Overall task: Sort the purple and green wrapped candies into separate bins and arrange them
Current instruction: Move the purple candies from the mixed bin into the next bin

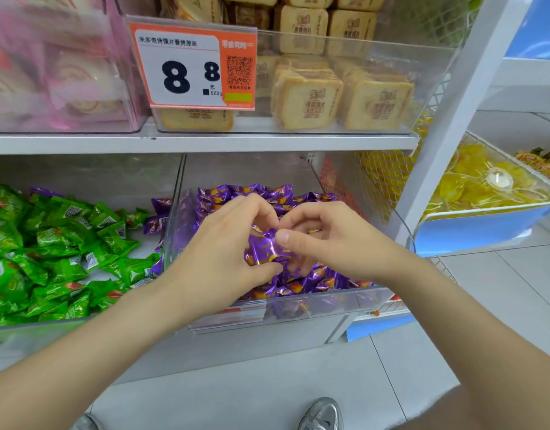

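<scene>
Over the purple bin (301,301), both hands, left (224,243) and right (326,240), pinched purple candies (264,246), arranging; purple strays (157,223) likely needed fetching next.

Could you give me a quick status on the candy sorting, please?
Left hand and right hand both pinching purple candies in the purple bin. A few purple strays in the green bin, by the divider. Nothing in the way.

Above the left grip (227,243), the orange-and-white price tag (193,65) on the upper clear bin (428,66) reads "米多奇烤馍片香烤原味", "8.8 元" and "500g", beside a QR code. Red print on the toast-shaped packets (311,100) above the right grip (329,240), and on the purple candy (267,248) held in both grips, is too blurred to read.
</scene>
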Available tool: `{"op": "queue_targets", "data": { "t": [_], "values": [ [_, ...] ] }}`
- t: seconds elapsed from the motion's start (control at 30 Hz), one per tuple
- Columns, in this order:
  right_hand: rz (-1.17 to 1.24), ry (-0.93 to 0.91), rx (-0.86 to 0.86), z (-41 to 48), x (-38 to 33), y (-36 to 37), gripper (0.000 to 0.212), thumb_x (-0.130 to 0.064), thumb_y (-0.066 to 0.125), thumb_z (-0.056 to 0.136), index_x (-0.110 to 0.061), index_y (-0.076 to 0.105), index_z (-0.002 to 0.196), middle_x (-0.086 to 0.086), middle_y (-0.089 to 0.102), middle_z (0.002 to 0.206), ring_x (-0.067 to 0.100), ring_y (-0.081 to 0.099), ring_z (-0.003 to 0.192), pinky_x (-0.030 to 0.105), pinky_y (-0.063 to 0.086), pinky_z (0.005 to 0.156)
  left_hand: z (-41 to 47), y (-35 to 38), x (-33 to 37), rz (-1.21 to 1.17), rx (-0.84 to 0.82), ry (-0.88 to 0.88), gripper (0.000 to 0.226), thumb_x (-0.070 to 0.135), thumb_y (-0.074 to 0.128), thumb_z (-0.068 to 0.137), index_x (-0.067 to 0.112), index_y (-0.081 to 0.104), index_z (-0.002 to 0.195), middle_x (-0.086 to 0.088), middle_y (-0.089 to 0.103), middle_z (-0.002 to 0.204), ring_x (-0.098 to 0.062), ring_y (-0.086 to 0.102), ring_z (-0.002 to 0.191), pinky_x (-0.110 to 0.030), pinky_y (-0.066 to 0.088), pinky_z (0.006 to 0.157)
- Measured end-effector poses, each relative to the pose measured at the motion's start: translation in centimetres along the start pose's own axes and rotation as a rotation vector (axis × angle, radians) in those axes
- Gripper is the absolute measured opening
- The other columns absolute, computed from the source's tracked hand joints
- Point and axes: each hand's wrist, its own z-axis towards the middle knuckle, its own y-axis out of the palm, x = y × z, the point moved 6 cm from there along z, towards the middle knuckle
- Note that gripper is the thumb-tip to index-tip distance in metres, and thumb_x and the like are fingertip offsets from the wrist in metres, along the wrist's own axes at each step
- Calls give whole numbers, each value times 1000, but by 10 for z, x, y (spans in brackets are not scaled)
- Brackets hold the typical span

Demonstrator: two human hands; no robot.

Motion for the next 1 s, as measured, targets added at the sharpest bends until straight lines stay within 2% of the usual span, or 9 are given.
{"op": "queue_targets", "data": {
  "t": [0.1,0.23,0.33,0.43,0.6,0.7,0.77,0.9,1.0],
  "values": [
    [86,39,-20,-1,0,-5,17,-24,77,95,-10,75,105,21,76,81,34,76,73,43,63,70,1,-4,5,-72,3,16,48,27,96,71,33,61,102,17,62,105,-10,66,97,-34,60,79],
    [25,40,-152,-8,1,-14,18,-21,82,89,-8,76,101,20,76,82,32,74,72,44,63,71,3,1,9,-150,-133,21,42,22,98,70,33,69,98,14,70,98,-14,69,78,-35,60,73],
    [-247,-59,-70,-6,4,-24,14,-29,87,85,-20,81,93,2,78,81,22,73,74,38,61,75,3,4,8,-30,-133,97,40,21,90,81,37,70,111,18,66,110,-9,69,94,-24,56,75],
    [-442,-20,-17,-4,17,-35,13,-36,91,80,-29,82,88,-3,77,74,17,71,68,29,55,68,0,-1,3,97,-73,98,34,15,78,90,34,68,117,22,64,105,-4,68,91,-10,46,77],
    [-464,12,-124,-2,29,-16,14,-19,91,81,-20,82,91,-6,79,77,5,75,69,23,61,71,-11,-1,-2,90,-77,38,28,16,70,93,36,62,111,17,70,86,-8,68,80,-20,51,67],
    [-584,-15,-122,1,25,-11,10,-22,90,82,-21,83,89,-12,77,73,-2,72,67,7,49,67,-14,2,-4,120,-111,29,23,20,67,93,38,62,107,19,69,85,-6,68,78,-21,51,67],
    [-668,-32,-144,1,23,-8,9,-28,90,82,-26,83,88,-14,76,72,-1,70,68,3,41,69,-15,2,-5,113,-113,18,20,22,66,93,37,64,105,20,70,83,-7,68,77,-26,53,67],
    [-738,-10,-146,3,26,-6,13,-38,89,82,-30,81,89,-9,74,64,0,69,65,6,37,66,-17,-1,-4,116,-110,22,18,21,67,92,36,66,101,20,69,81,-7,68,75,-28,54,67],
    [-776,7,-119,2,24,-9,22,-47,91,77,-33,79,89,-10,73,64,-1,66,68,23,51,78,-20,-4,-3,151,-105,39,17,22,67,92,36,66,100,20,68,79,-7,67,76,-26,53,66]
  ]
}}
